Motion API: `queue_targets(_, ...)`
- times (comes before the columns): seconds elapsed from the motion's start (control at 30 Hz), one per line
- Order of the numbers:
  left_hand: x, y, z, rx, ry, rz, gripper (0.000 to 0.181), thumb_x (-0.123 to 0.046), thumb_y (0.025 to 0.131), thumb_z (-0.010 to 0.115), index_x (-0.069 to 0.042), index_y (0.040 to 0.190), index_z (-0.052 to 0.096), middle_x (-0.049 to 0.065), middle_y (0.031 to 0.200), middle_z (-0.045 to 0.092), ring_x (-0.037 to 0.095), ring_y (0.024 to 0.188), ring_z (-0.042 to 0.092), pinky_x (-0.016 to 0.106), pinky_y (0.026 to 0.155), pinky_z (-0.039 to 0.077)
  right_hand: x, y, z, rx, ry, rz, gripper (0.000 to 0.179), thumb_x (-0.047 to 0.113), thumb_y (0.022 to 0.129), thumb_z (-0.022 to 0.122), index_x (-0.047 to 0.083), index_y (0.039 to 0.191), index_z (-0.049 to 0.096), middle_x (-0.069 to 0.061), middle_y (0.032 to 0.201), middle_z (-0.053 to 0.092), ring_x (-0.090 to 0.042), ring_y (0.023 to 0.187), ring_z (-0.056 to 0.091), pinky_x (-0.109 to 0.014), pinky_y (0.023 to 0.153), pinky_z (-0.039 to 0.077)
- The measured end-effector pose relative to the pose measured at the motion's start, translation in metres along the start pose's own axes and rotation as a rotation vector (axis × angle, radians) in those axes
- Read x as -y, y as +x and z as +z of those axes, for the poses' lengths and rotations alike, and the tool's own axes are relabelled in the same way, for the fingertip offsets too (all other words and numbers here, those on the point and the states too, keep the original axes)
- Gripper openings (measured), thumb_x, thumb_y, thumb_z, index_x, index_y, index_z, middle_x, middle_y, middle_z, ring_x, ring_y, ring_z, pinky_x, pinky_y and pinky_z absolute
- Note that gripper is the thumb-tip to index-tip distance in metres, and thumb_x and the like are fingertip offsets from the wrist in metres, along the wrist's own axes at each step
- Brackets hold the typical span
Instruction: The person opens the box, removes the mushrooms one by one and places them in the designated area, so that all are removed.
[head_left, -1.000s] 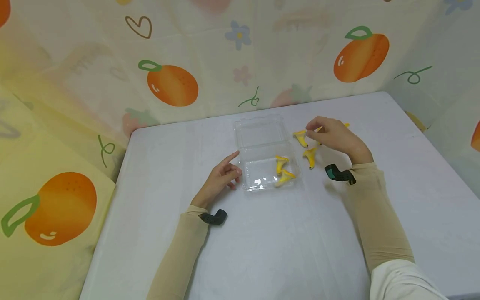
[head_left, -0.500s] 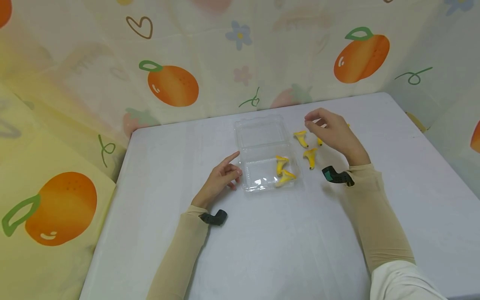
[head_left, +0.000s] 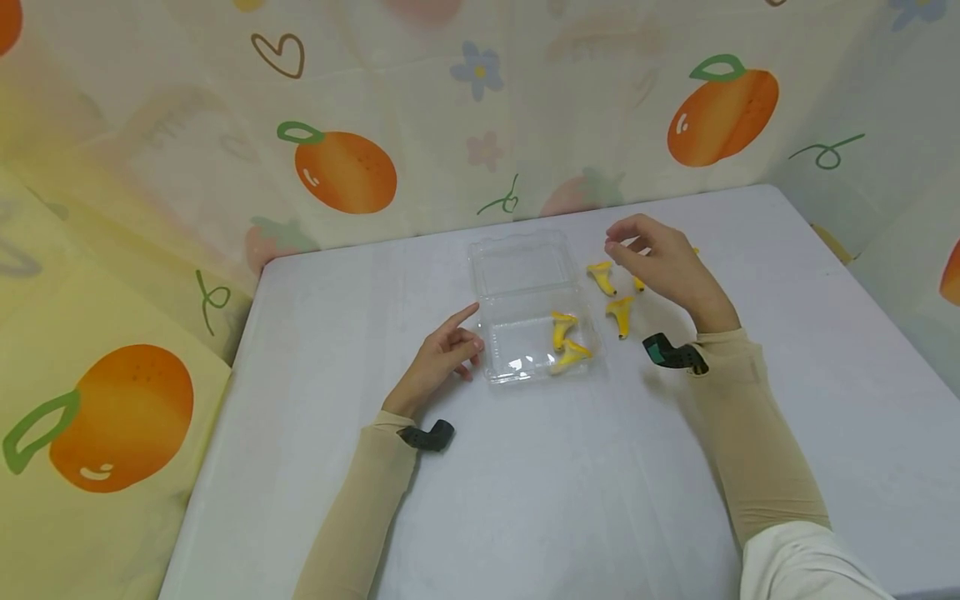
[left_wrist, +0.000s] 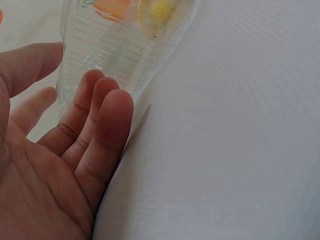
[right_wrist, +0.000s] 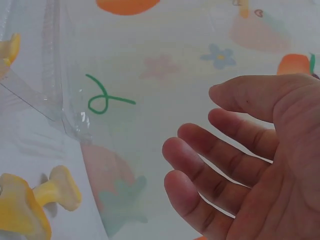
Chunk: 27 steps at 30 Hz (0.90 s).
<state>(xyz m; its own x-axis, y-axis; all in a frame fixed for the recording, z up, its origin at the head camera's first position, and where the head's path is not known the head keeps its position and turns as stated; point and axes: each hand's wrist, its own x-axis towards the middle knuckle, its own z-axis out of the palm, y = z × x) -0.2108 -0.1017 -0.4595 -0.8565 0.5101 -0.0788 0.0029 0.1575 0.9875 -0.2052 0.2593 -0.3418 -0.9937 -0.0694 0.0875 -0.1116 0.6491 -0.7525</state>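
Observation:
A clear plastic clamshell box lies with its lid folded back on the table. Two yellow trumpet-shaped mushrooms, one of them this mushroom, are in the right part of its base. My left hand is at the box's left side with relaxed fingers, fingertips right at the wall. Above several loose mushrooms to the right of the box hovers my right hand. In the right wrist view its fingers are loosely bent and apart, with nothing between them. The right hand partly hides some mushrooms.
The white-covered table reaches back to a fruit-print curtain, which also hangs along the left and right sides. A further mushroom shows just beyond the right hand.
My right hand has lifted away from the loose mushrooms and shifted slightly back and to the left. The left hand, box and mushrooms stay in place.

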Motion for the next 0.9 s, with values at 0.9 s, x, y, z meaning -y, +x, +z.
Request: queue_targets(0.9, -0.002, 0.0, 0.0, 0.0, 0.007, 0.0, 0.066, -0.007, 0.1, 0.06, -0.018, 0.159, 0.033, 0.004, 0.1, 0.064, 0.013, 0.081, 0.062, 0.027, 0.062, 0.058, 0.019, -0.004, 0.009, 0.046, -0.024, -0.071, 0.033, 0.029, 0.101, 0.062, 0.009, 0.128, 0.061, -0.011, 0.126, 0.066, -0.029, 0.109, 0.063, -0.038, 0.084, 0.051)
